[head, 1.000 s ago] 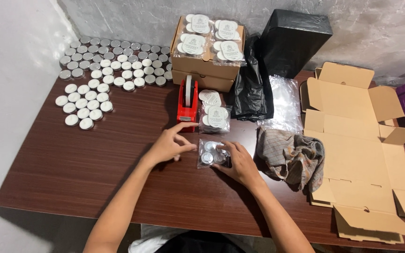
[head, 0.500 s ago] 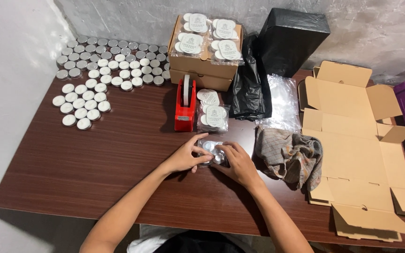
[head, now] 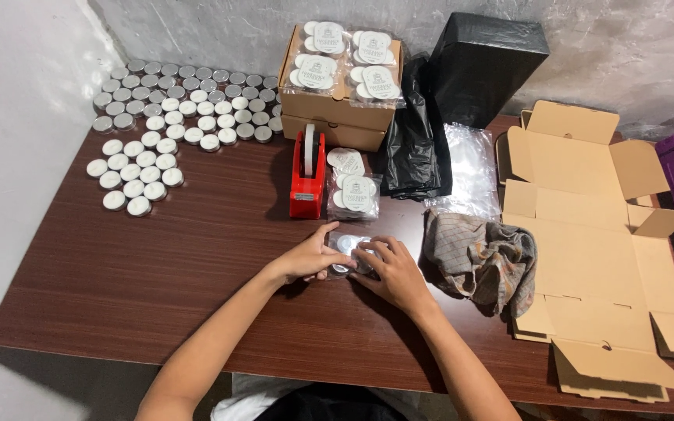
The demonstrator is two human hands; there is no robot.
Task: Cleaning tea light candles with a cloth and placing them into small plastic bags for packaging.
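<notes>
Dark wood-grain table point(head: 157, 288) fills the view, pushed against a rough grey wall. At its middle both hands meet over a small clear packet of tealights point(head: 350, 248) lying flat on the wood. The left hand point(head: 308, 256) curls around the packet's left edge, thumb along the near side and fingers bent over the top, gripping it. The right hand point(head: 394, 273) rests on the packet's right side, fingers bent and pressing down on it, so most of the packet is hidden between the two hands.

Just beyond the left hand stands a red tape dispenser point(head: 308, 173), and beside it, just beyond the fingertips of both hands, lie two finished packets point(head: 355, 187) with round white labels. Farther off in the same direction sits a closed cardboard box point(head: 338, 109) carrying four more labelled packets. Well to the left of the left hand, loose tealights point(head: 169, 117) are spread in rows. Just right of the right hand lies a crumpled grey cloth point(head: 481, 261), with an open flat carton point(head: 594, 226) past it. Black plastic bags point(head: 415, 140) and a black box point(head: 489, 66) lie beyond the right hand.
</notes>
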